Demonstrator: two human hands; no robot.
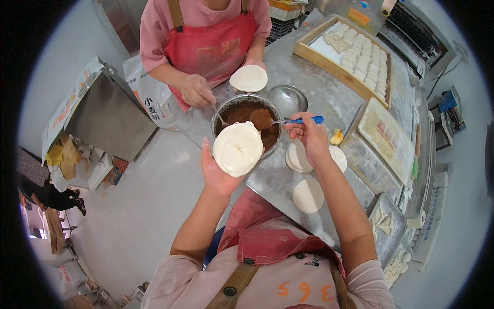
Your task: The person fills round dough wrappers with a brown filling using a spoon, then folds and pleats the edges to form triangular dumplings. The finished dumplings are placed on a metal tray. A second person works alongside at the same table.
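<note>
My left hand (222,174) holds a round of flattened dough (237,148) on its palm, over the near rim of a metal bowl. In my right hand (308,133) is a spoon with a blue handle (305,120); its head bears a heap of brown crumbly filling (261,118) above the bowl (278,141). More brown filling lies in the bowl. Several dough rounds (308,196) rest on the metal table, below and beside my right hand. Across the bowl, a co-worker holds another dough round (249,78) in one hand and a spoon (219,115) in the other, its head in the bowl.
An empty metal bowl (288,99) adjoins the filling bowl. At the right stand a lidded plastic box (386,141) and a wooden tray (343,83) of shaped dough pieces. A small yellow item (336,137) lies near the box. A metal tray (399,220) holds folded dough at the lower right.
</note>
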